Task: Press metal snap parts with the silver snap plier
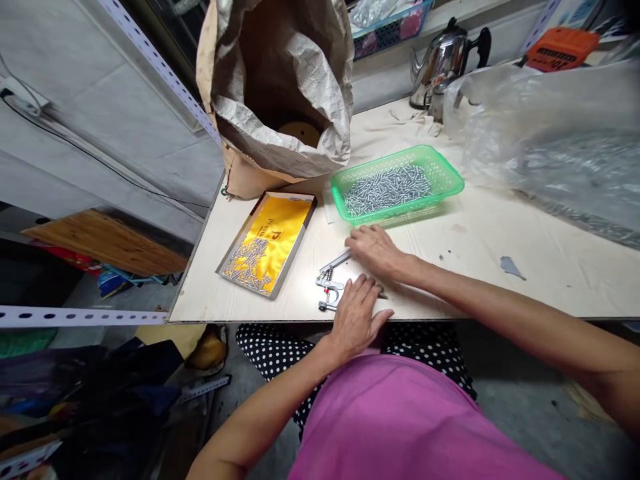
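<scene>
A small metal hand tool point(330, 283) with a lever and a spring lies near the front edge of the pale table point(500, 247). My left hand point(356, 315) rests flat on the tool's near end, fingers stretched out. My right hand point(375, 250) lies over the far end of the lever, fingers curled down onto it. Behind them stands a green plastic basket point(440, 170) filled with small silver metal pins. To the left lies a shallow yellow-lined box point(280, 227) with more of the pins heaped in its near half.
A big crumpled paper sack point(280, 80) stands open at the table's back left. A steel kettle point(445, 60) and a clear plastic bag point(560, 140) of metal parts occupy the back right. Perforated shelf rails point(75, 315) and floor clutter lie left.
</scene>
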`<state>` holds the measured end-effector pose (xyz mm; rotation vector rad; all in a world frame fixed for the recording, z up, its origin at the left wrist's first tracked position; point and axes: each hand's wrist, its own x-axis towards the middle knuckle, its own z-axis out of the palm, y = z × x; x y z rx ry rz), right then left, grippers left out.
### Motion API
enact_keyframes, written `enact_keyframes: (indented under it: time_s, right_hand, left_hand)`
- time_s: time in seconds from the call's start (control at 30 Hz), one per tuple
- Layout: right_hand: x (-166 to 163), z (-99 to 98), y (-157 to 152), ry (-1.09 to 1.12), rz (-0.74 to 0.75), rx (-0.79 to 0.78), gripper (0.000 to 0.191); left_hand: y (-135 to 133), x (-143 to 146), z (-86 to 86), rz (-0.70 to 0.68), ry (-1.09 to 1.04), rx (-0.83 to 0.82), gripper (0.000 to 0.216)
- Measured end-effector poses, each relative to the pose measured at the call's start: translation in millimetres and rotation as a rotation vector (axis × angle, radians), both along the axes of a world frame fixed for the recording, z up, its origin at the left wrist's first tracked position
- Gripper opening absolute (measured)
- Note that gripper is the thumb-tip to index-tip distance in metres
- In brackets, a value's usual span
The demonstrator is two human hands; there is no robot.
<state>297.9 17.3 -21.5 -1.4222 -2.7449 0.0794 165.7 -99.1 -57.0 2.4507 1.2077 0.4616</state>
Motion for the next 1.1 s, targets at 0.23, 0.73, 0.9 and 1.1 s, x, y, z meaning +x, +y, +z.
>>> enact_keyframes:
  time_s: [0.23, 0.73, 0.9, 1.1]
  right_hand:
    - [-64.2, -3.2, -30.9, 0.026, 0.645, -0.019, 0.013]
    - [-68.9, -24.2, -42.1, 0.095, 0.615, 0.132, 0.019]
    - [-62.7, -26.6, -43.6, 0.155, 0.582, 0.024, 0.018]
    - [-50.5, -0.7, -19.4, 0.6, 0.421, -0.135, 0.026]
  left_hand:
    - [-17.8, -4.2, 3.9, -0.115, 0.008, -0.024, 0.041]
    - [47.1, -164.8, 86.7, 0.659, 0.419, 0.171, 0.022]
    - [83.9, -184.1, 73.0, 0.615, 0.659, -0.004, 0.025]
    - [92.4, -181.1, 64.9, 0.587, 0.748, -0.076, 0.029]
